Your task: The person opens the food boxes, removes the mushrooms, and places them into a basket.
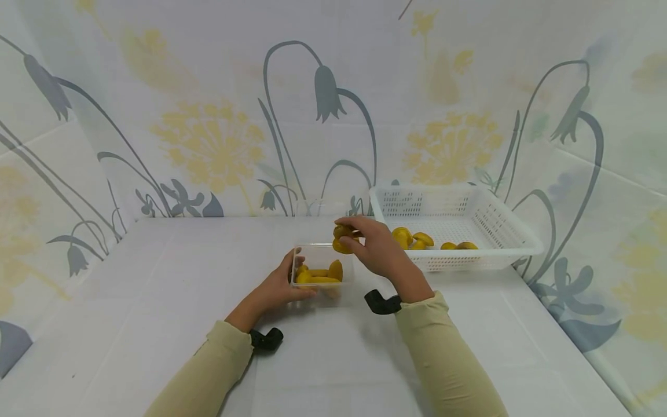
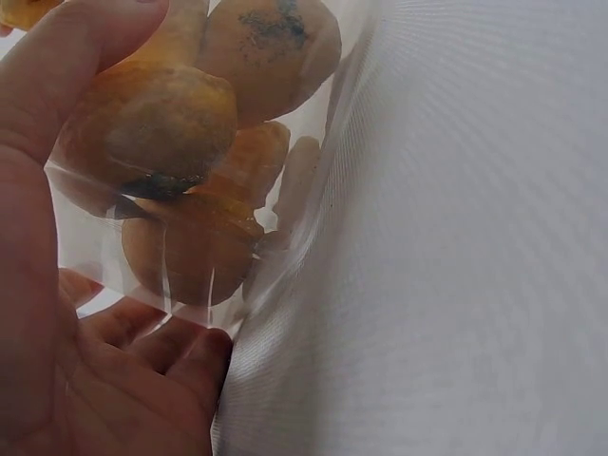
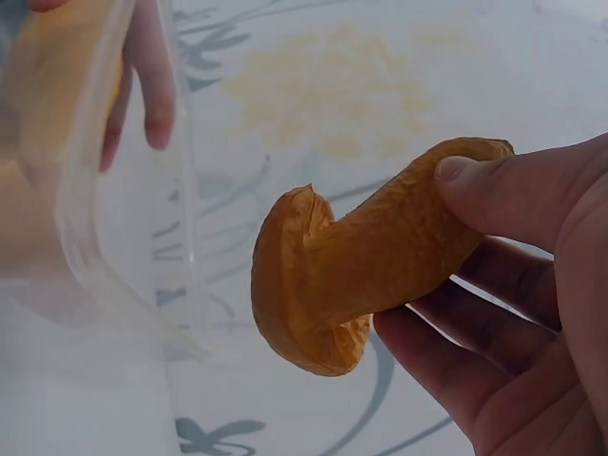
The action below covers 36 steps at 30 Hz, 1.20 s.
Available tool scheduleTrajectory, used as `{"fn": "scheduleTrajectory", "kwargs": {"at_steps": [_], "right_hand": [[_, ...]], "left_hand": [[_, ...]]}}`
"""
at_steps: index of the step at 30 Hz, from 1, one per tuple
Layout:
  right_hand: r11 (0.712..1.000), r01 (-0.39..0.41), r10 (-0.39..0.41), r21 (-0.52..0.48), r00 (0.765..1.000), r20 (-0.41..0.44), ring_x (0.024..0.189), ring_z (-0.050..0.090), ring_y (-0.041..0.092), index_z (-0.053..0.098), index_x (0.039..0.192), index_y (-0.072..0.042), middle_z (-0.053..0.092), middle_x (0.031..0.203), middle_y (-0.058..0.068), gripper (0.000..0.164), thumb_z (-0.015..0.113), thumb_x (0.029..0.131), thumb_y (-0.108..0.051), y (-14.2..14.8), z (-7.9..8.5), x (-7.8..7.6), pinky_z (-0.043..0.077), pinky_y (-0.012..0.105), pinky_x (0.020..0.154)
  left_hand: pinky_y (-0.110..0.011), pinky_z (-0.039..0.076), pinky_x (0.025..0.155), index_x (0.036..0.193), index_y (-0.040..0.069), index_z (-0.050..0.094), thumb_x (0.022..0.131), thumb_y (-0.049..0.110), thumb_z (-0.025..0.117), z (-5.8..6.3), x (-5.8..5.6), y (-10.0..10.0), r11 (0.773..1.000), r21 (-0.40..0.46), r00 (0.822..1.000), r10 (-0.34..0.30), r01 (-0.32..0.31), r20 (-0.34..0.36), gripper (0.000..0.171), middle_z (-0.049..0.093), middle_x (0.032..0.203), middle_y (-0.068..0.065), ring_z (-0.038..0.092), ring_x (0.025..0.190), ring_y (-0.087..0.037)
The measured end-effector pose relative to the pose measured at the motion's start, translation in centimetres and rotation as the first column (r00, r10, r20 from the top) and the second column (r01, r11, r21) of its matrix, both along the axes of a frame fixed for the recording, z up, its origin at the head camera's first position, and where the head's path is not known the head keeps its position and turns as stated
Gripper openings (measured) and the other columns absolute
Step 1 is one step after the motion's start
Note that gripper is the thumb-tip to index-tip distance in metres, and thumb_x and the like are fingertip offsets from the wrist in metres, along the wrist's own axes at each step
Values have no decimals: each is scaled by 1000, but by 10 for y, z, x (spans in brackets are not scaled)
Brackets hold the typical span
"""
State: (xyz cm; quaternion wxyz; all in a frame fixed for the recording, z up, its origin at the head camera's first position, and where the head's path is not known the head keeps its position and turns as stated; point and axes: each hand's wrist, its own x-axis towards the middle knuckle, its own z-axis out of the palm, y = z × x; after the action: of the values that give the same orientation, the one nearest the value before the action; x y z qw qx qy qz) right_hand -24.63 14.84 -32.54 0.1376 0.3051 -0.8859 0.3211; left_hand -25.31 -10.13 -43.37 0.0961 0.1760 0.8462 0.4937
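A clear plastic container (image 1: 319,284) stands on the table with several yellow-brown mushrooms (image 1: 319,273) inside. My left hand (image 1: 278,286) holds its left side, thumb along the near wall and fingers round the far side. In the left wrist view, mushrooms (image 2: 157,128) with dark patches show through the clear wall. My right hand (image 1: 377,246) is raised over the container's right edge and pinches a mushroom (image 3: 380,242) by its stem end between thumb and fingers. Its cap points away from the palm, toward the container at the left of the right wrist view.
A white perforated plastic basket (image 1: 458,260) stands at the back right, close beyond my right hand. Several mushrooms (image 1: 422,239) lie in its near part. A white cloth (image 1: 156,301) covers the table, and a flower-patterned cloth (image 1: 219,104) hangs behind.
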Motion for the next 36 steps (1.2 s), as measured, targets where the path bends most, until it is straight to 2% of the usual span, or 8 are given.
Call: {"fn": "scheduleTrajectory", "kwargs": {"at_steps": [7,19,29,36], "right_hand": [[998,56,-57,-19,998,-26,107,63,22,57,129,-11,63,117,6,34,61,96,-14,15,4,-4,55,36,92],[989,135,-134,-53,991,16,115,60,27,56,132,-10,60,126,9,36,60,97,-15,39,14,-5,53,39,96],[974,205,-204,-95,979,16,119,58,29,54,135,-12,59,128,10,38,58,98,-20,65,15,-9,51,41,98],[956,273,-267,-112,962,66,122,56,32,52,138,-15,56,133,11,40,55,100,-27,84,16,-10,48,44,102]], "left_hand": [[-55,30,115,156,17,9,75,43,82,0,0,0,1000,-3,1000,4,-4,3,112,32,155,-11,35,142,-34],[-54,29,116,155,19,8,74,42,83,0,1,0,1000,-3,1000,0,0,7,113,31,156,-10,33,143,-33],[-54,28,116,155,18,8,74,42,82,2,2,1,1000,-9,1000,0,1,14,113,31,156,-10,32,143,-34],[-54,29,115,155,18,8,74,43,82,2,2,1,1000,-8,1000,0,0,14,113,30,156,-10,32,143,-34]]}}
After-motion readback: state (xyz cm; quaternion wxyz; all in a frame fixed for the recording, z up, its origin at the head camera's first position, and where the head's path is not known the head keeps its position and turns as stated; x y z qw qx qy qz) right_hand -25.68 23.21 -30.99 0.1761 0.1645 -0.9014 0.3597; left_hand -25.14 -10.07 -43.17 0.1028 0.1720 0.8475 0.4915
